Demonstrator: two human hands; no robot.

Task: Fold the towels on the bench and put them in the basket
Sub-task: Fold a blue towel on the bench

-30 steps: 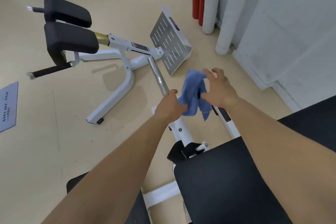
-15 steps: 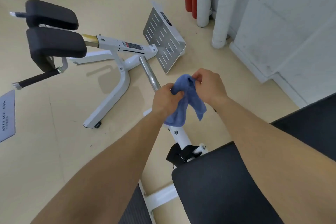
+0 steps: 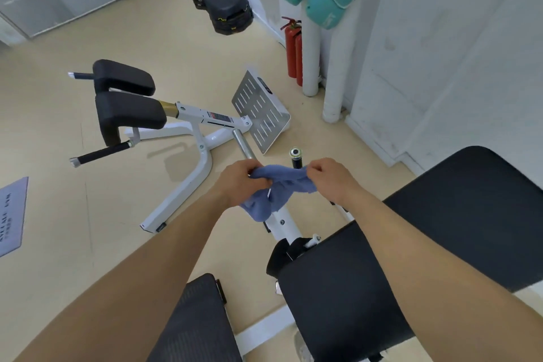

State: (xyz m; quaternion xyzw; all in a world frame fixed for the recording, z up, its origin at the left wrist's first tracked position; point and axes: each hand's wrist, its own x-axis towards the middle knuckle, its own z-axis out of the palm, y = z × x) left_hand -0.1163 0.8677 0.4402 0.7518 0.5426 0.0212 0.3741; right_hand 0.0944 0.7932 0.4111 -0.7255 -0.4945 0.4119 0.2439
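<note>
I hold the blue towel (image 3: 282,182) in the air between both hands, just beyond the near end of the black bench pad (image 3: 411,244) and over its white frame; my left hand (image 3: 241,182) grips one bunched end, fingers curled round the cloth; my right hand (image 3: 329,178) pinches the other end between thumb and curled fingers; the stretch between them runs nearly level, and a crumpled fold hangs below my left hand. On the floor beyond stands a white exercise machine (image 3: 194,138) with black pads, its slotted footplate (image 3: 260,110) tilted; a red fire extinguisher (image 3: 293,50) stands by the wall, with teal boxing gloves (image 3: 332,0) hanging above it; a grey mat (image 3: 11,214) lies at the left edge.
</note>
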